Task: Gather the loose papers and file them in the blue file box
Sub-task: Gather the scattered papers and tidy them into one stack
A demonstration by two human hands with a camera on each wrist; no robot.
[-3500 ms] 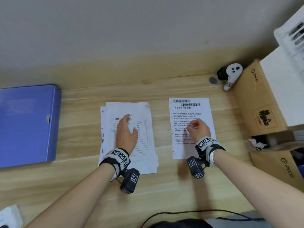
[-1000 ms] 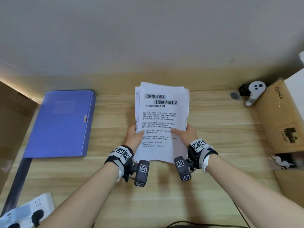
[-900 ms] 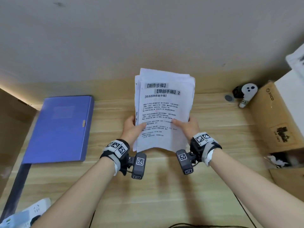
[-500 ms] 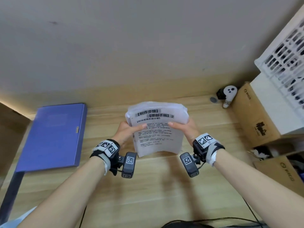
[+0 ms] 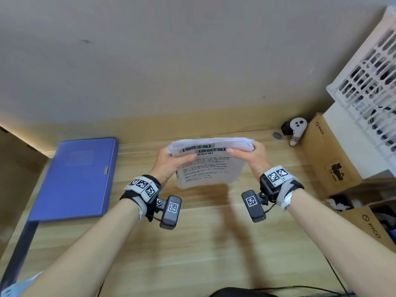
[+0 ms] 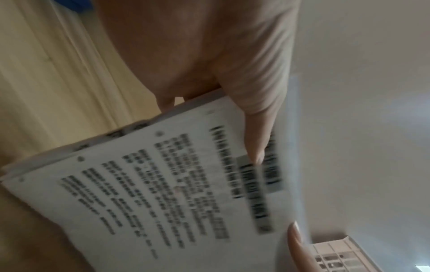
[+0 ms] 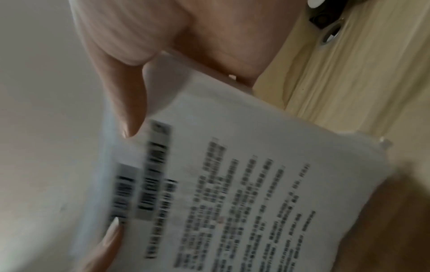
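Near edge: black cable [image 5: 300, 289] runs along the bottom of the frame. Both forearms reach in from the lower corners, each with a wrist camera.

Left hand [image 5: 169, 162] and right hand [image 5: 254, 158] grip the paper stack [image 5: 211, 166] at its left and right sides, just above centre of the frame. Thumbs lie on the printed top sheet, fingers [image 6: 167, 103] curl underneath. Stack is held above the wooden table [image 5: 203, 243], top edge curling over; shadow falls on the wood beneath. Wrist views are motion-blurred but confirm both grips.

Blue file box [image 5: 78, 176] lies flat and closed at left of the frame, well apart from the stack.

Right side: PICO cardboard boxes [image 5: 327, 159], white basket [image 5: 368, 82] above them. White controller [image 5: 296, 130] sits at the back of the table by the wall [image 5: 171, 61].
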